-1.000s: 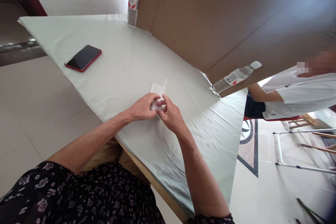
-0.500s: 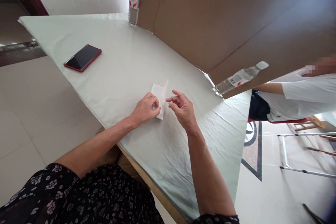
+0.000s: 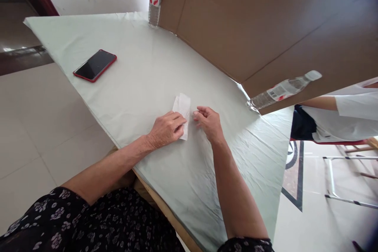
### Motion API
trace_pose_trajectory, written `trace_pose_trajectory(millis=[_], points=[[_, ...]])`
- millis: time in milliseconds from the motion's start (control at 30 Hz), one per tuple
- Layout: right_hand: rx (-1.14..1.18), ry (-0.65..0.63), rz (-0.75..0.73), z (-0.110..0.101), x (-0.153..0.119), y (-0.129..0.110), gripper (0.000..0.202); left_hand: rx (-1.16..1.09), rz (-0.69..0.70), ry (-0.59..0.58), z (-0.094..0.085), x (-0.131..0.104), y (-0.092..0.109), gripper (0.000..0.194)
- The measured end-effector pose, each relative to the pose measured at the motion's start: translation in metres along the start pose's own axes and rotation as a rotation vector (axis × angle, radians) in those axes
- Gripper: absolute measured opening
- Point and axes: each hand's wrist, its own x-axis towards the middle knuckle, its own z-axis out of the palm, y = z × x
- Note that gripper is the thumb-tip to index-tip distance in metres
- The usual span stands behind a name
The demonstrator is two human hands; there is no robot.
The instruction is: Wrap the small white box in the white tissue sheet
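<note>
Head view: white tissue [image 3: 182,104] in the left hand [image 3: 167,128]

Tissue lay on the cloth-covered table [image 3: 132,63], inward from the near edge. Left hand covered its lower part, fingers curled and gripping it. Right hand [image 3: 208,123] sat just beside, apart from the tissue, fingers half curled; whether it pinched anything, could not tell. Phone [image 3: 95,65], red-rimmed, lay by the near edge, toward the left corner. Brown cardboard [image 3: 236,27] stood across the far side; upright bottle [image 3: 155,4] at its left end, second bottle [image 3: 283,91] toward the right edge. Beyond that edge, a co-worker's white sleeve [image 3: 357,106].
</note>
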Motion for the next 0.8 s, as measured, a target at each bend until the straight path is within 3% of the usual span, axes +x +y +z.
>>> trace_pose_trajectory(millis=[100,200,367,600,800], points=[[0.050,-0.078,0.154,0.008,0.011,-0.007,0.041,-0.033,-0.003,0.013,0.001,-0.001,0.000,0.022],[0.104,-0.151,0.149,0.021,0.018,-0.016,0.037,-0.053,-0.004,0.045,0.001,-0.002,0.000,0.023],[0.238,-0.241,0.047,0.030,0.020,-0.017,0.027,-0.098,-0.061,0.056,0.002,-0.002,0.000,0.024],[0.374,-0.212,-0.072,0.028,0.003,-0.017,0.028,-0.148,-0.131,0.039,0.001,-0.002,0.001,0.018],[0.357,-0.189,-0.188,0.025,-0.023,-0.021,0.024,-0.074,-0.360,0.138,-0.002,-0.005,0.007,0.031]])
